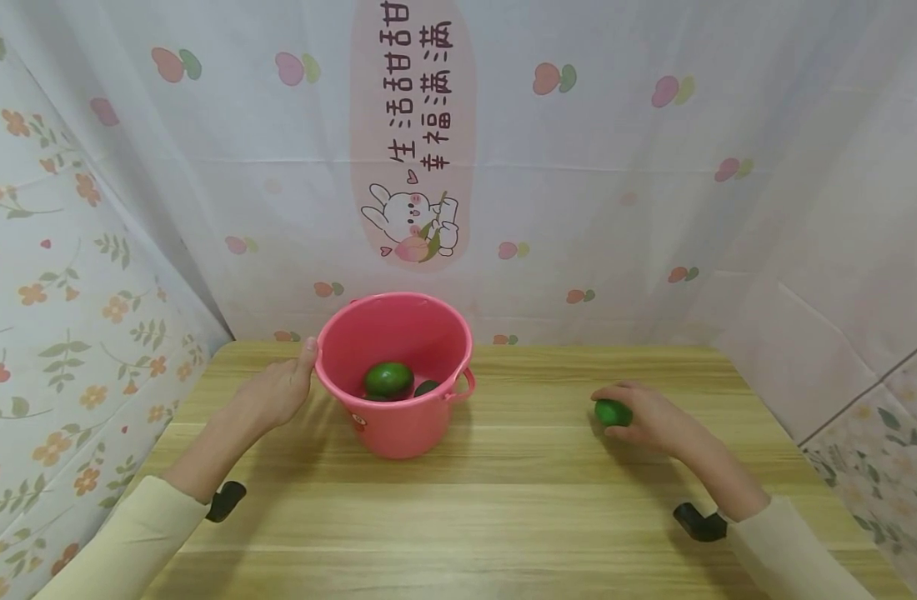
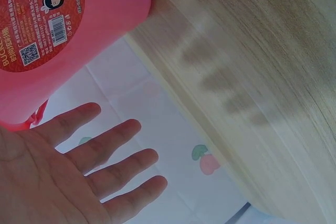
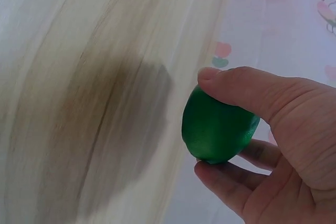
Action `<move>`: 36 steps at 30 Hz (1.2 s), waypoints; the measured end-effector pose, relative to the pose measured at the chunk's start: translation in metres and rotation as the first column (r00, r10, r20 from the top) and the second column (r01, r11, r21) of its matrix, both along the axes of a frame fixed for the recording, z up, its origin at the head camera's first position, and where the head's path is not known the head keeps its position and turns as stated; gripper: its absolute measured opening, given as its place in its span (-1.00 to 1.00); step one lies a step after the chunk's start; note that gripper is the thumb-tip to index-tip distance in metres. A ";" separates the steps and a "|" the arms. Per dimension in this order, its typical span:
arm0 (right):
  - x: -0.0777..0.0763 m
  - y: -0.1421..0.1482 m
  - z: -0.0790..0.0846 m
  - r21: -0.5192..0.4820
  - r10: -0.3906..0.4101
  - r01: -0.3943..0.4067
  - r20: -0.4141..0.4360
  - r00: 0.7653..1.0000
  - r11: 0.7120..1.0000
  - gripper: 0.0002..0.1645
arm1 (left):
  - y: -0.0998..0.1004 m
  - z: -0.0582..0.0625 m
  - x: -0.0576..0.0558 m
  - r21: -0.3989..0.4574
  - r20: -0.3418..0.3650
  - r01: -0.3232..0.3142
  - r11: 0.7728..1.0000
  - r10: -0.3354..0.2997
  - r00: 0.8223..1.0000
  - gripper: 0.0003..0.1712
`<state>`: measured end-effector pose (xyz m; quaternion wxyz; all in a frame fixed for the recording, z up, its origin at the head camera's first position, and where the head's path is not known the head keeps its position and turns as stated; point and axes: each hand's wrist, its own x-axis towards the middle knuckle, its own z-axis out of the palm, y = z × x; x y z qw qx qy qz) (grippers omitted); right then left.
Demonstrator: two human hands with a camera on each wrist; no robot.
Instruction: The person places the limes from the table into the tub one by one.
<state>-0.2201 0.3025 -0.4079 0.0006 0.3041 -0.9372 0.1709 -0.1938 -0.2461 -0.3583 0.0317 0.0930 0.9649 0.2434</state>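
Observation:
A pink bucket [image 1: 408, 432] stands upright on the wooden table. Inside lie a glossy green fruit [image 1: 388, 379] and a darker green one [image 1: 426, 388], partly hidden by the rim. My left hand [image 1: 274, 396] is at the bucket's left side, thumb up at the rim; its four fingers [image 2: 113, 153] are straight and spread in the left wrist view, nothing between them. Far to the right, my right hand [image 1: 649, 419] holds a smooth oval green fruit [image 3: 220, 124], like a lime, between thumb and fingertips, over the table with its shadow beside it.
The bucket has a small pink handle loop [image 1: 464, 385] on its right. Behind the table [image 1: 458, 517] hangs a white curtain [image 1: 623, 200] with printed fruit, and a floral cloth [image 1: 61, 333] hangs along the left. Black straps [image 1: 700, 523] sit at both wrists.

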 end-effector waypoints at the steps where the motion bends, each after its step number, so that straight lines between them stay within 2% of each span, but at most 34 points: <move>1: 0.001 -0.001 0.001 -0.004 -0.001 0.001 0.000 1.000 1.000 -0.39 | 0.000 0.000 0.000 0.002 0.000 -0.001 1.000 0.001 1.000 0.00; 22: 0.010 -0.020 0.014 -0.042 0.037 -0.040 -0.081 0.996 0.998 -0.36 | -0.001 -0.003 0.001 -0.008 0.008 -0.010 1.000 0.010 1.000 0.03; 36: 0.012 -0.028 0.020 -0.053 0.067 -0.077 -0.172 0.983 0.996 -0.34 | -0.002 -0.004 -0.001 -0.020 -0.015 -0.003 1.000 0.002 1.000 0.01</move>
